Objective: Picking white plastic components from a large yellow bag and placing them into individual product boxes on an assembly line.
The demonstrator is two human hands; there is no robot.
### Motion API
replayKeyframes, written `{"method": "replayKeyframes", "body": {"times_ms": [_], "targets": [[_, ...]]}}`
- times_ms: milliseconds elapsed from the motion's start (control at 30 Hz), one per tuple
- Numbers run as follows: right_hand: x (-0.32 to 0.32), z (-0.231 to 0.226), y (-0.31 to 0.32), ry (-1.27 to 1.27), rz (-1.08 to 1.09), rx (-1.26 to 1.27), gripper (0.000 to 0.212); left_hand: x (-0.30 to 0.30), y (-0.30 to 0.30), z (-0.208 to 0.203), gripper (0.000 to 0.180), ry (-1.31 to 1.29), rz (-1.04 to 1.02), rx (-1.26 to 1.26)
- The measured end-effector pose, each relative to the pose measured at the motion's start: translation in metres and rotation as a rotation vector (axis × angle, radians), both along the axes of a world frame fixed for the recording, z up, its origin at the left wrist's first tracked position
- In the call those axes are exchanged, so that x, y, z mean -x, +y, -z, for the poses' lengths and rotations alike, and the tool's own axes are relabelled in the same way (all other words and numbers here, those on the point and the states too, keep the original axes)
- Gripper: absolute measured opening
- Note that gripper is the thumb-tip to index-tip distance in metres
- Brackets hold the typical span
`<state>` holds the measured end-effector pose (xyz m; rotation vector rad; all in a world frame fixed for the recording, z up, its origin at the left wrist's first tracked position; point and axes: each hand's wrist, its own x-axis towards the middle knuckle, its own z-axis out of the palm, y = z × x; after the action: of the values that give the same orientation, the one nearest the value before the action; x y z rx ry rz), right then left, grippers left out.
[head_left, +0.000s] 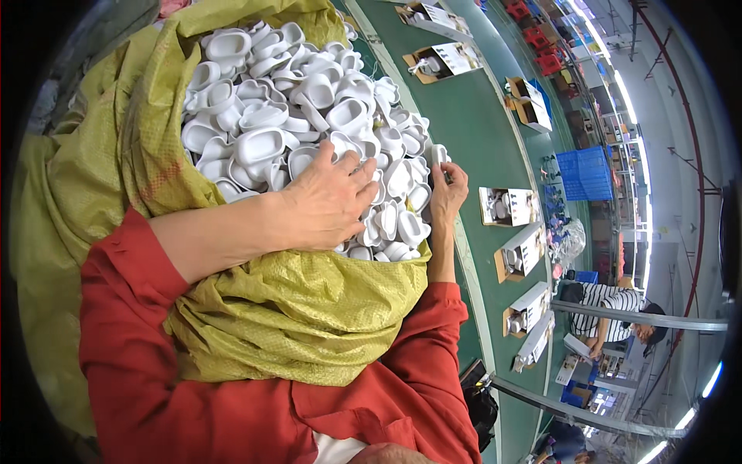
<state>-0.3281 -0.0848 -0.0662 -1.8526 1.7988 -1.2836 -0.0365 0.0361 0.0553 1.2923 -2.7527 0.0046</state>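
Note:
A large yellow-green woven sack (pixel 301 317) lies rolled open in front of me, heaped with small white plastic parts (pixel 259 147), each with an oval, shallow dish shape. My left hand (pixel 328 197) rests on top of the heap with its fingers spread, touching several parts. At the heap's right edge, beside the green surface, my right hand (pixel 448 193) pinches one white plastic part (pixel 440 153) between thumb and fingers. The fingers of the right hand partly cover that part.
To the right runs a long green belt or tabletop (pixel 471 131) with a pale edge strip. Several open cartons (pixel 520 251) with white contents stand along it. Beyond are a blue crate (pixel 585 174), a metal rail (pixel 641 315) and a person in a striped shirt (pixel 610 301).

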Motion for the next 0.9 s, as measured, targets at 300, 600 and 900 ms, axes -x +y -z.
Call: {"method": "replayKeyframes", "body": {"times_ms": [300, 600, 900], "targets": [[-0.037, 0.001, -0.027, -0.084, -0.025, 0.005, 0.018, -0.004, -0.032, 0.015, 0.045, 0.144, -0.012, -0.068], [-0.011, -0.029, -0.09, 0.291, -0.053, 0.166, 0.014, -0.007, -0.039, 0.021, 0.04, 0.098, -0.127, -0.022], [0.034, -0.028, -0.139, 0.744, 0.311, 0.12, 0.022, -0.005, -0.039, 0.014, 0.044, 0.083, -0.097, -0.065]]}}
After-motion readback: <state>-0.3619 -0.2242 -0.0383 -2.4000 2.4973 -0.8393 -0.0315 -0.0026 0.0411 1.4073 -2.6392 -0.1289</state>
